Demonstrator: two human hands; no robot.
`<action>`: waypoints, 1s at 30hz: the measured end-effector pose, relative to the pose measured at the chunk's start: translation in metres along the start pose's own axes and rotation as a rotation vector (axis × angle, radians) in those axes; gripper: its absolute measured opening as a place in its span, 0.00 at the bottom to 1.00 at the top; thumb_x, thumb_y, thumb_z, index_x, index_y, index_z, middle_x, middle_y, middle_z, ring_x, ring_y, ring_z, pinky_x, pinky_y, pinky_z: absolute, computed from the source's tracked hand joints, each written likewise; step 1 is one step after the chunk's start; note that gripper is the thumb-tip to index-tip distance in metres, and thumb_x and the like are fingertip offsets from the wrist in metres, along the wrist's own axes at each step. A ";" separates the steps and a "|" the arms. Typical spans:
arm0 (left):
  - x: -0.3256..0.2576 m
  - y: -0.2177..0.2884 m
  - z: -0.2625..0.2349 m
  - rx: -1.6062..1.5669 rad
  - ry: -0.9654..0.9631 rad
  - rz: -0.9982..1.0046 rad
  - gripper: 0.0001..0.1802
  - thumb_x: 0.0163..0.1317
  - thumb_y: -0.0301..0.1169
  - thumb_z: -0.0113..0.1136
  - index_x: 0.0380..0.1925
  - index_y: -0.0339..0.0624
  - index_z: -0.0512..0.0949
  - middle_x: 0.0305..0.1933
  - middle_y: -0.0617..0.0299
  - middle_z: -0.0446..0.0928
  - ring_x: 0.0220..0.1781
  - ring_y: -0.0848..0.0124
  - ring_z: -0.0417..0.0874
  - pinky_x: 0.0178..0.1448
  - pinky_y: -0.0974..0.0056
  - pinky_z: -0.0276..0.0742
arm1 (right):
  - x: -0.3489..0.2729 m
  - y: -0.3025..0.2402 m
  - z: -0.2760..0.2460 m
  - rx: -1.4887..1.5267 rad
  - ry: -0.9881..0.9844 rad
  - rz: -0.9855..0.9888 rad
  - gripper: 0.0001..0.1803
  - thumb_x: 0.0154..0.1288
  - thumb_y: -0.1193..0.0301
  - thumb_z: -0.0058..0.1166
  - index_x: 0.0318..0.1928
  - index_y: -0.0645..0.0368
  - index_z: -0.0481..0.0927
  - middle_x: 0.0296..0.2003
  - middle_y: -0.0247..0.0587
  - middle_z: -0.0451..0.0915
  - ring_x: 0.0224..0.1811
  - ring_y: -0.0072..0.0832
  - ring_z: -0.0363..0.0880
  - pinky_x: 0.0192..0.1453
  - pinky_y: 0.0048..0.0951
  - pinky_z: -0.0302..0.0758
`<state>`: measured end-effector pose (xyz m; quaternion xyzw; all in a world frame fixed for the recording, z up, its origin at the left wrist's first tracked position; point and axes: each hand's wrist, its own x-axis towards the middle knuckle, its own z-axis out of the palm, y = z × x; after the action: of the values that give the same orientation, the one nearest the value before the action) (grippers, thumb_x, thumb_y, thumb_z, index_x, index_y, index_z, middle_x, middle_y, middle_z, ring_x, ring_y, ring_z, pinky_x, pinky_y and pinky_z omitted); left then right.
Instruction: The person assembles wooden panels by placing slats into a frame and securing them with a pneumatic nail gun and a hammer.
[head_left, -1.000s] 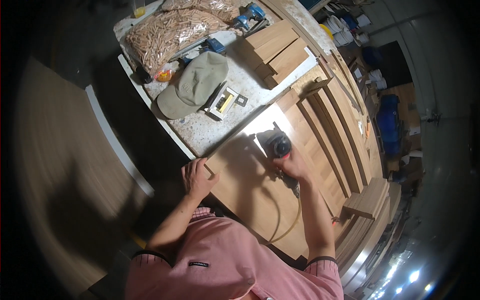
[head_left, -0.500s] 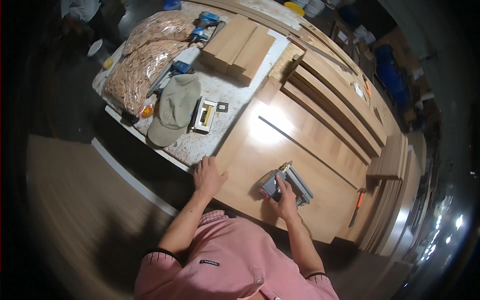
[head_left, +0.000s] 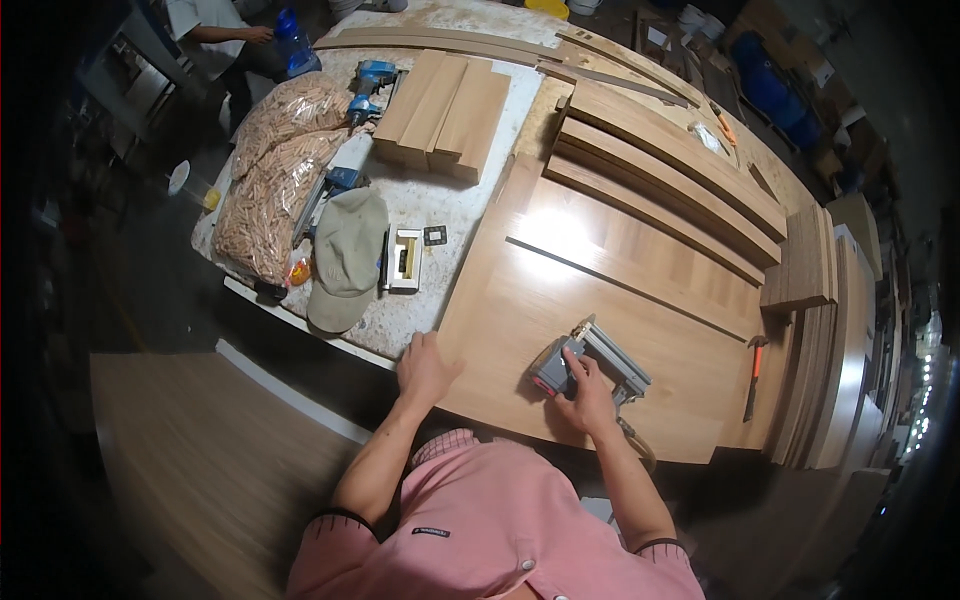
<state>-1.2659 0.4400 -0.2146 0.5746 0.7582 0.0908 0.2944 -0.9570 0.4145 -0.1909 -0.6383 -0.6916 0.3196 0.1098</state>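
Note:
A wide, light-brown wooden panel lies in front of me with a dark narrow groove or strip across it. My left hand grasps its near left edge, thumb over the top and fingers at the side. My right hand is closed around a grey nail gun, which lies on its side on the panel with its long magazine angled to the right. A hose trails from it toward my forearm. My palm hides part of the nail gun's handle. To the right, a hammer with an orange-and-black handle rests near the panel's edge.
Long wooden boards are stacked along the panel's far side, more boards at right. A worn white table holds a cap, a bag of dowels, blue nail guns and wood blocks. Another person stands far left.
The view has shifted, bringing the other person and a blue jug at the far left into sight. My hands keep their holds on the panel edge and nail gun.

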 end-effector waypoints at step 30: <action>-0.050 0.001 0.085 0.037 0.573 -0.254 0.32 0.57 0.42 0.71 0.60 0.44 0.73 0.56 0.48 0.78 0.60 0.45 0.79 0.61 0.44 0.77 | -0.117 0.355 -0.214 0.048 0.529 0.161 0.42 0.59 0.78 0.63 0.75 0.60 0.67 0.67 0.59 0.75 0.69 0.51 0.75 0.73 0.41 0.70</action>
<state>-1.2096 0.3768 -0.2655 0.4317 0.8775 0.1979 0.0673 -0.5298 0.3602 -0.2029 -0.7497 -0.5781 0.1661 0.2759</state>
